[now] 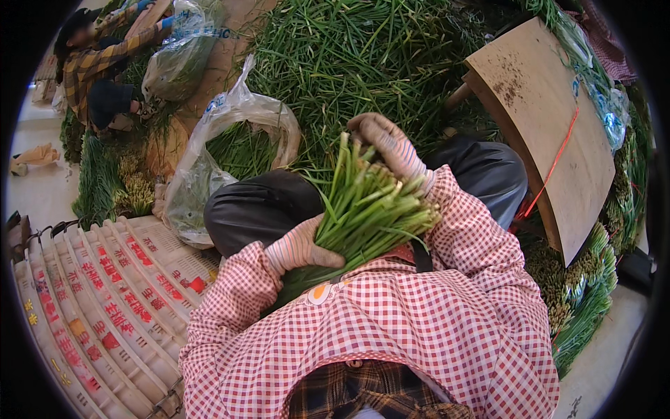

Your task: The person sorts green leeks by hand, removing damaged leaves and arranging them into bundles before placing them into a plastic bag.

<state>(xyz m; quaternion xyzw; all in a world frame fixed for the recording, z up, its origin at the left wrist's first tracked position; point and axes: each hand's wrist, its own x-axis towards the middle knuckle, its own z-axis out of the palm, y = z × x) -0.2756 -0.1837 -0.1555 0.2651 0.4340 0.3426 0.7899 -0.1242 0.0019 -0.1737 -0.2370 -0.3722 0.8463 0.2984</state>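
A thick bunch of green chives (361,214) is gripped in my left hand (301,246), in a striped knit glove, low against my apron. Its pale cut ends fan up and to the right; the leafy part runs down under my left forearm. At the upper side of the cut ends is my right hand (390,144), gloved too, its fingers curved and slightly blurred. Whether those fingers hold any stems is hidden. Just beyond my knees lies a large loose heap of chives (361,63).
An opened clear plastic bag (196,157) with greens leans by my left knee. A wooden board (544,120) with a red tie (557,162) stands right, beside stacked bundles (576,298). Left is a ribbed crate-like panel (112,309) bearing writing. A co-worker (99,68) sits upper left.
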